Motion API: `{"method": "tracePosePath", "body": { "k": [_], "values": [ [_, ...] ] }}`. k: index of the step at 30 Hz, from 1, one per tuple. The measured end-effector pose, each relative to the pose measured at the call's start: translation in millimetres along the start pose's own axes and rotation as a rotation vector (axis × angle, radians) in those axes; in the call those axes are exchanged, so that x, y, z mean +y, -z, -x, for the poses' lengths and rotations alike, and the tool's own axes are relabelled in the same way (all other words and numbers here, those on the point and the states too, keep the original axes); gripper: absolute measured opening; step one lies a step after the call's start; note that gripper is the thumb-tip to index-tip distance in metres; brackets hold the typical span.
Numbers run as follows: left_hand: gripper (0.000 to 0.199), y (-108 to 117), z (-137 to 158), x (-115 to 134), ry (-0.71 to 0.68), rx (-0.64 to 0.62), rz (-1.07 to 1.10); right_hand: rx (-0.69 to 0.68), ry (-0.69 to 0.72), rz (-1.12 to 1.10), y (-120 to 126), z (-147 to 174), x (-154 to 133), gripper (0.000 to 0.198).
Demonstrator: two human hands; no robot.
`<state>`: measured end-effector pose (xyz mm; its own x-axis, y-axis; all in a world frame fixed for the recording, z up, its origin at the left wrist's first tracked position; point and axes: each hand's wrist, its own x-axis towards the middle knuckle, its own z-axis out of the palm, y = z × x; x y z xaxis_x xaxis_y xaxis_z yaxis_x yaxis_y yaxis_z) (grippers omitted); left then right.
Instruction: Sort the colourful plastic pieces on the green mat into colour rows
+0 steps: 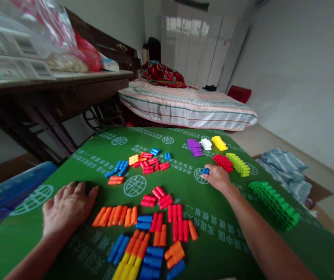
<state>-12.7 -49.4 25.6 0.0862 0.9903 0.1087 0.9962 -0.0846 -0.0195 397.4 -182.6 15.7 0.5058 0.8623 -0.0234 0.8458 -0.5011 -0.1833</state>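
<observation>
My right hand (218,177) pinches a small blue plastic building piece (205,171) above a globe print on the green board (184,182). Just beyond that hand stand a red stack (223,163) and a yellow-green stack (238,165) of similar pieces. My left hand (67,204) lies palm down on the board, fingers apart, holding nothing. Close to it runs a row of orange bullet-shaped pieces (114,216). Red pieces (180,223), blue pieces (152,262) and yellow pieces (128,266) lie nearer to me. A mixed heap of red pieces (147,165) sits in the middle.
Purple (194,147), white (205,144) and yellow stacks (219,143) stand at the far right; a long green stack (274,204) is at the right edge. A side table (97,79) with bags flanks the left. Behind is a bed (184,103); striped cloth (285,171) lies right.
</observation>
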Motion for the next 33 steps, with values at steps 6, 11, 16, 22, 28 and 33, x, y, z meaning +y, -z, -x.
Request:
{"method": "tracePosePath", "body": {
  "k": [6, 11, 16, 22, 28, 33],
  "values": [
    [0.080, -1.3, -0.4, -2.7, 0.002, 0.002, -0.002, -0.089, 0.048, -0.106, -0.3, -13.9, 10.4, 0.034],
    [0.083, -3.4, -1.2, -3.7, 0.016, -0.005, 0.004, -0.048, -0.001, -0.080, -4.2, -18.6, 4.3, 0.037],
    [0.085, -4.6, -2.0, -4.2, 0.016, 0.008, 0.020, -0.005, -0.073, -0.071, -2.7, -20.3, -3.7, 0.039],
    [0.081, -3.9, -2.5, -3.7, 0.005, -0.002, 0.005, 0.020, -0.109, -0.091, -5.6, -26.8, -4.7, 0.038],
    [0.076, -6.8, -2.0, -5.3, -0.002, 0.006, -0.007, 0.030, -0.129, -0.104, -10.8, -33.4, -3.1, 0.044],
    [0.073, -7.2, -1.0, -5.6, -0.007, 0.006, 0.001, 0.037, -0.123, -0.103, -10.6, -35.1, -3.8, 0.043]
  ]
}}
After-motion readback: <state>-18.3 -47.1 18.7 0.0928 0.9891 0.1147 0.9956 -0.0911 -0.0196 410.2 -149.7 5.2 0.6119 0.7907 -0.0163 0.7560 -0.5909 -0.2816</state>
